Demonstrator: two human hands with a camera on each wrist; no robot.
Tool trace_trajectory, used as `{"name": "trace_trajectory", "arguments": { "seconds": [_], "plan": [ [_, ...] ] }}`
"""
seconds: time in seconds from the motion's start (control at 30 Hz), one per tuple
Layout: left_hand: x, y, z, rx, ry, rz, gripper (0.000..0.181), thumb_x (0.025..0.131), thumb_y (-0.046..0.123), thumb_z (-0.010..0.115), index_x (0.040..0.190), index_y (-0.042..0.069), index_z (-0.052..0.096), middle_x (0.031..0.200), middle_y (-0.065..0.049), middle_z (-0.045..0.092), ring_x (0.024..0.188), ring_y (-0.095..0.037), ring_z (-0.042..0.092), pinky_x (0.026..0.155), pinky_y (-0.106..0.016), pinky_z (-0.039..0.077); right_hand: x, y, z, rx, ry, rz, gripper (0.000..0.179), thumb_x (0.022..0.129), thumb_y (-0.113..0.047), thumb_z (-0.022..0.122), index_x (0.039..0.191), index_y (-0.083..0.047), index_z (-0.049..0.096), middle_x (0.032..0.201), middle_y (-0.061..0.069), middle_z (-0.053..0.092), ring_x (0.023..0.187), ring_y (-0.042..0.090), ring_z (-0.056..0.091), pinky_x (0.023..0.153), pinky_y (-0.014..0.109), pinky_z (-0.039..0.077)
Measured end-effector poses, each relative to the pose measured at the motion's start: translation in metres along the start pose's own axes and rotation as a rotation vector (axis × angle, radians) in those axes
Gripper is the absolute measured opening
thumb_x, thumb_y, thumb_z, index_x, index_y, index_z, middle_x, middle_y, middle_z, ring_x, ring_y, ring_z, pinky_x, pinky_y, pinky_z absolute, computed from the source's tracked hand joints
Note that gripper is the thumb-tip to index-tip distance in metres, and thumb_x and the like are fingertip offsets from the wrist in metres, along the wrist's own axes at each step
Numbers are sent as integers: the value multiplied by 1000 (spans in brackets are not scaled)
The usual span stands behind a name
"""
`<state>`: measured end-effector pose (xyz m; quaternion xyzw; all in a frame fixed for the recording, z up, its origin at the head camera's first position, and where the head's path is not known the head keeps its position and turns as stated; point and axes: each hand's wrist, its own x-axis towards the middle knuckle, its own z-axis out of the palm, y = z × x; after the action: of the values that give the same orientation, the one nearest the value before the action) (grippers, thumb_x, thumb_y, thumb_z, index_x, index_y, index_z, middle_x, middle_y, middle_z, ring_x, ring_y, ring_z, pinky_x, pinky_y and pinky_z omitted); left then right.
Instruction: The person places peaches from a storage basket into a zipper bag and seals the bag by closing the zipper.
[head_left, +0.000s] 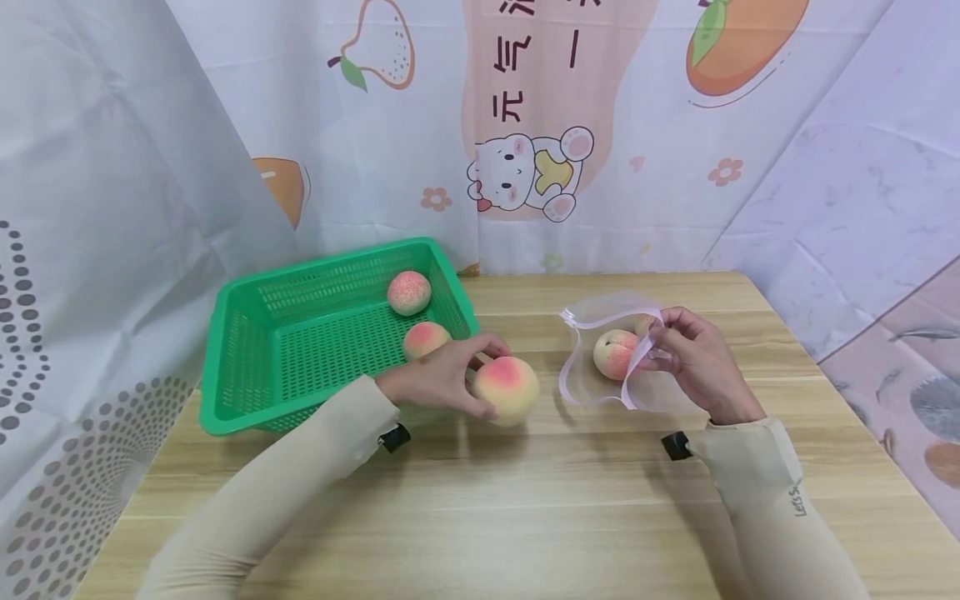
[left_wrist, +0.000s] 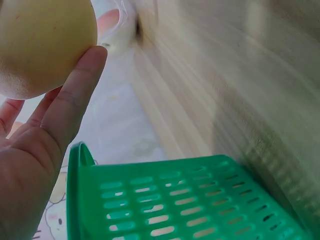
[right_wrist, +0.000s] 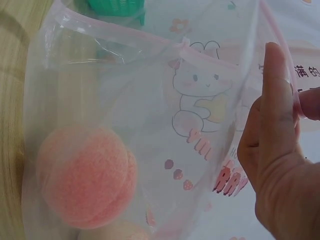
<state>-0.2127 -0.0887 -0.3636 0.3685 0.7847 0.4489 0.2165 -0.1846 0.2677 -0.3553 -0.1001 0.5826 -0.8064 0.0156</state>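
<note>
My left hand (head_left: 442,375) grips a large pale-yellow peach (head_left: 507,392) with a pink blush, between thumb and fingers. It is held above the table, just right of the green basket; in the left wrist view the peach (left_wrist: 45,45) fills the upper left corner. With thumb and fingers my right hand (head_left: 697,362) pinches the pink-edged rim of a clear zip bag (head_left: 577,367), whose mouth gapes toward the left. Inside the bag lies a pink peach (right_wrist: 87,175), and part of another peach (right_wrist: 115,232) shows below it in the right wrist view.
A green plastic basket (head_left: 300,271) stands at the table's back left. Two peaches are in it, one pink (head_left: 408,293) near the back right corner, another (head_left: 426,340) partly behind my left hand. Behind the wooden table (head_left: 525,517) hangs a printed curtain (head_left: 420,167).
</note>
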Motion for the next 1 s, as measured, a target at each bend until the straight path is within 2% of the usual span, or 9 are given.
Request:
{"name": "trace_trajectory", "arguments": {
  "seconds": [0.27, 0.53, 0.73, 1.0],
  "plan": [
    [4, -5, 8, -40, 4, 4, 67, 75, 17, 85, 131, 10, 48, 128, -3, 55, 110, -21, 60, 92, -40, 53, 0, 0, 2, -4, 6, 10, 21, 97, 11, 49, 90, -4, 61, 91, 3, 60, 74, 11, 63, 67, 29, 60],
    [9, -7, 15, -39, -7, -5, 71, 75, 15, 86, 134, 9, 47, 129, -3, 56, 111, -20, 59, 91, -38, 54, 0, 3, 2, 8, -2, 13, 16, 98, 8, 52, 92, -4, 61, 91, 4, 60, 74, 11, 64, 66, 29, 60],
    [11, -7, 17, -43, -4, -21, 70, 77, 18, 85, 135, 11, 47, 130, -1, 54, 112, -20, 59, 90, -33, 54, 0, 2, 2, 2, -5, 11, 20, 98, 11, 49, 92, -3, 62, 92, 3, 60, 75, 11, 64, 67, 29, 60],
    [17, -8, 21, -79, 7, -4, 67, 77, 16, 85, 133, 12, 48, 130, -2, 54, 112, -21, 58, 92, -38, 53, 0, 3, 3, 14, -5, 11, 20, 98, 11, 50, 91, -4, 62, 92, 2, 61, 75, 11, 64, 67, 29, 60]
  ]
}}
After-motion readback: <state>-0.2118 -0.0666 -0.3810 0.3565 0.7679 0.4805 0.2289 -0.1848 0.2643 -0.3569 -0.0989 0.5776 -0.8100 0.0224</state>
